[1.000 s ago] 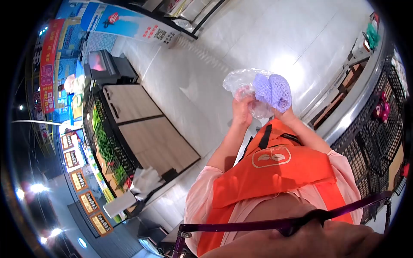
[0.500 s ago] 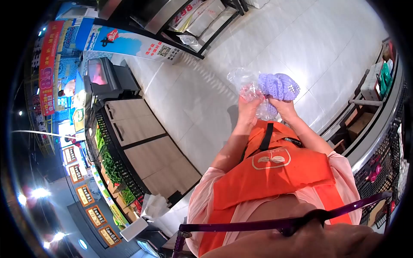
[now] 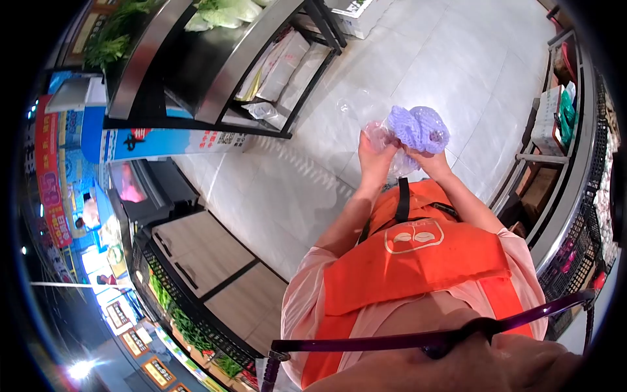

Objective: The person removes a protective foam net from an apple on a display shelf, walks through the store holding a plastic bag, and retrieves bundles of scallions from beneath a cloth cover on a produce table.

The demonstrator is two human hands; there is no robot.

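Note:
Both my hands are together in front of the orange apron (image 3: 418, 261). My left hand (image 3: 377, 157) is closed on a crumpled clear plastic bag (image 3: 377, 134), with a pinkish tint showing near the fingers. My right hand (image 3: 428, 162) grips a lavender mesh bundle (image 3: 411, 130), bunched and textured like foam netting. Clear plastic seems to lie over part of the bundle, and some hangs below between the hands. The fingertips are partly hidden by plastic and mesh.
A metal-edged stand (image 3: 228, 72) with leafy vegetables is at upper left. Wood-fronted cabinets (image 3: 215, 261) with a vegetable display and a dark scale-like machine (image 3: 153, 189) stand left. Shelving (image 3: 542, 160) with boxes runs along the right. Grey tiled floor (image 3: 313, 157) lies between.
The view has turned, so the stand and its leafy vegetables show more at upper left. The clear bag's puffed end has shifted, and plastic now shows over the lavender bundle.

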